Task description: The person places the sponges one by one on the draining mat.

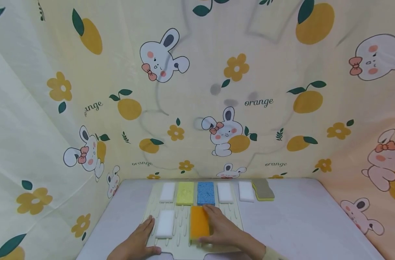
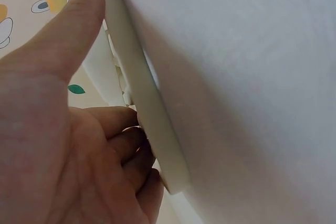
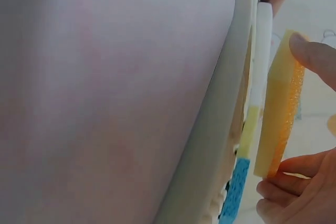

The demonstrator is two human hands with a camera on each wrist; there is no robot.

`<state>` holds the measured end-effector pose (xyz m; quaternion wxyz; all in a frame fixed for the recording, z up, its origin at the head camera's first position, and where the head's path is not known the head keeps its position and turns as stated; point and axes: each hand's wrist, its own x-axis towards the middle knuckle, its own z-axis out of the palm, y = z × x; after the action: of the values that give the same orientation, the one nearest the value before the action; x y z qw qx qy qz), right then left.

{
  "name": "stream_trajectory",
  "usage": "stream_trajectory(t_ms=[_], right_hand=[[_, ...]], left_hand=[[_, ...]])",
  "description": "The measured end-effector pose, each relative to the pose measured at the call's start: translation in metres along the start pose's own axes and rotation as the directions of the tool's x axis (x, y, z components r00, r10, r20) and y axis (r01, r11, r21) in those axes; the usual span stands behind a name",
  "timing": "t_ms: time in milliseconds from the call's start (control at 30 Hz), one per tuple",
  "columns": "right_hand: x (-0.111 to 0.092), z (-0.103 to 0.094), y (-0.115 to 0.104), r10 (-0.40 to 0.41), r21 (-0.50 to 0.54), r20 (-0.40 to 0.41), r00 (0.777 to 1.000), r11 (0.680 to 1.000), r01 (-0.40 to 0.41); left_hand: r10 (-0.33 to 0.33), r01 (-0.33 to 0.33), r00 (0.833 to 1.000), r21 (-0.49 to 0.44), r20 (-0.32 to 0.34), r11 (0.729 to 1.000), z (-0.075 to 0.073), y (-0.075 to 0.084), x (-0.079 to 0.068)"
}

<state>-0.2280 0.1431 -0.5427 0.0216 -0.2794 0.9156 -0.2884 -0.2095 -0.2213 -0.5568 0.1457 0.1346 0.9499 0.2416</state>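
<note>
A cream ridged draining board lies on the table. My right hand grips an orange and yellow sponge by its two ends, thumb at the near one and fingers at the far one. Orange faces up; in the right wrist view the sponge is apart from the board. My left hand touches the board's front left, fingers along the side and thumb at the front edge. A white sponge lies beside those fingers. Along the back row sit a white sponge, yellow sponge, blue sponge and another white sponge.
Right of the board, a white sponge and a grey and yellow wavy sponge lie on the white table. A printed curtain with rabbits and oranges hangs behind the table and along both sides.
</note>
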Motion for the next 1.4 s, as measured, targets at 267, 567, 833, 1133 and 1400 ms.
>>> stream_trajectory(t_ms=[267, 567, 833, 1133, 1400], right_hand=[[0.013, 0.009, -0.011, 0.005, -0.001, 0.015, 1.0, 1.0, -0.005], [0.022, 0.017, -0.022, 0.066, -0.021, 0.07, 0.995, 0.998, -0.064], [0.03, 0.022, -0.027, 0.069, -0.046, 0.092, 0.993, 0.997, -0.065], [0.037, 0.025, -0.032, 0.093, -0.066, 0.12, 0.988, 0.994, -0.085], [0.042, 0.027, -0.033, 0.109, -0.087, 0.141, 0.984, 0.991, -0.097]], left_hand=[[-0.028, 0.028, 1.0, 0.022, 0.003, 0.999, 0.001, 0.001, 0.001], [-0.045, 0.044, 0.999, 0.033, 0.009, 0.998, -0.002, 0.005, -0.001], [-0.063, 0.063, 0.998, 0.031, 0.017, 0.998, -0.003, 0.006, 0.0], [-0.091, 0.09, 0.996, 0.037, 0.022, 0.995, 0.0, 0.003, 0.002], [-0.087, 0.086, 0.996, 0.025, 0.021, 0.996, 0.0, 0.005, 0.001]])
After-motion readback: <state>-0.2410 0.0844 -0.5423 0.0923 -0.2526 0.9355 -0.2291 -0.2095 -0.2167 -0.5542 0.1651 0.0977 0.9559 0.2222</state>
